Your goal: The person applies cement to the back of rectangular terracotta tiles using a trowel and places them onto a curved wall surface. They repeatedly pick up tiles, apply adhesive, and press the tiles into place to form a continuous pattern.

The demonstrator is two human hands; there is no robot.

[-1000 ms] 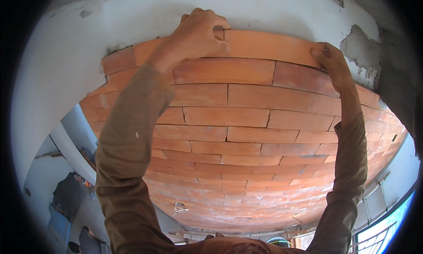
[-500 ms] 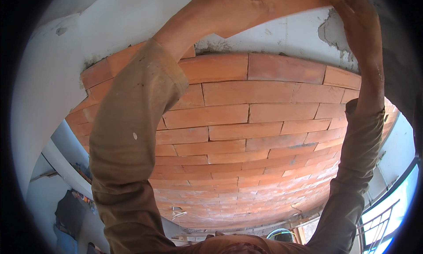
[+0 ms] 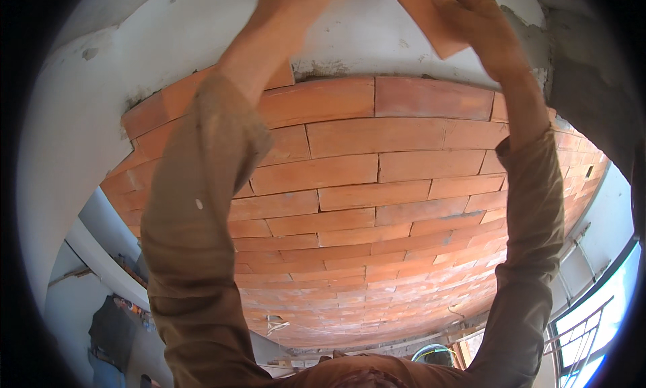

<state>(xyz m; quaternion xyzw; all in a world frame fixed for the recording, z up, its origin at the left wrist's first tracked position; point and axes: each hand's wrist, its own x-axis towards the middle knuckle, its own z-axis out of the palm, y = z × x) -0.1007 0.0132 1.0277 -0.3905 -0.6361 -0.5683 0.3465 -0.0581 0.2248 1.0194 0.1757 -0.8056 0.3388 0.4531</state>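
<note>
In my right hand is a flat terracotta tile, gripped along its right side and tilted, with one corner pointing down. The tile's upper end is cut off by the top edge of the view. My left hand is raised to the left of the tile, apart from its visible part; its fingers are out of sight beyond the top edge, and the wrist is slightly blurred. Beneath both raised arms spreads a curved surface of laid terracotta tiles in staggered rows. A single tile's end stands up from the top row, beside my left wrist.
White plastered wall with rough, chipped patches borders the top row. Grey rough plaster lies at the right. A window with a metal grille is at lower right, a dark hanging cloth at lower left, and a round bucket-like container at the bottom.
My left hand has moved left and away from the tile. My right hand has shifted left and slightly down, and the tile has turned from nearly level to steeply slanted.
</note>
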